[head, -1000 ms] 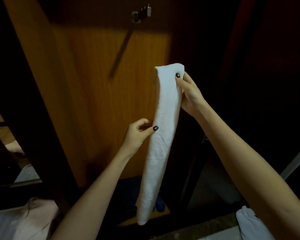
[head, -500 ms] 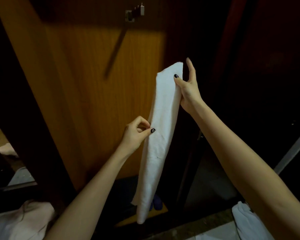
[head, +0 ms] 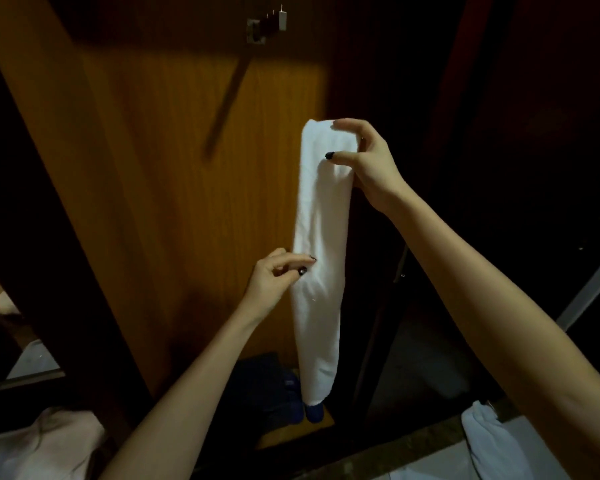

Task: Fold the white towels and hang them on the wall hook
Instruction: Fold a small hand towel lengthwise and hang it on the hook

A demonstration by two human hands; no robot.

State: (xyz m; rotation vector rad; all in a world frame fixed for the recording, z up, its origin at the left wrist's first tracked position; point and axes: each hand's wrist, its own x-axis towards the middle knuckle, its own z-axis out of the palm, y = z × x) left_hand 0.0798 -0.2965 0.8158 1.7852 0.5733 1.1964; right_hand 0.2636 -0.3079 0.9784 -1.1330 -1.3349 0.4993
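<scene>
A long white towel, folded into a narrow strip, hangs straight down in front of a wooden panel. My right hand holds its top end, thumb on the front and fingers curled over the upper edge. My left hand pinches the towel's left edge about halfway down. The metal wall hook is fixed high on the wooden panel, above and left of the towel's top. A second white towel lies at the lower right, partly hidden by my right forearm.
The wooden panel fills the middle, with dark space to its right. Blue items lie on the floor under the towel's lower end. A pale cloth sits at the lower left. A grey metal bar slants at the right edge.
My right hand has shifted its hold, with the fingers now curled over the towel's top edge. The towel hangs straighter. My left hand stays pinching the left edge.
</scene>
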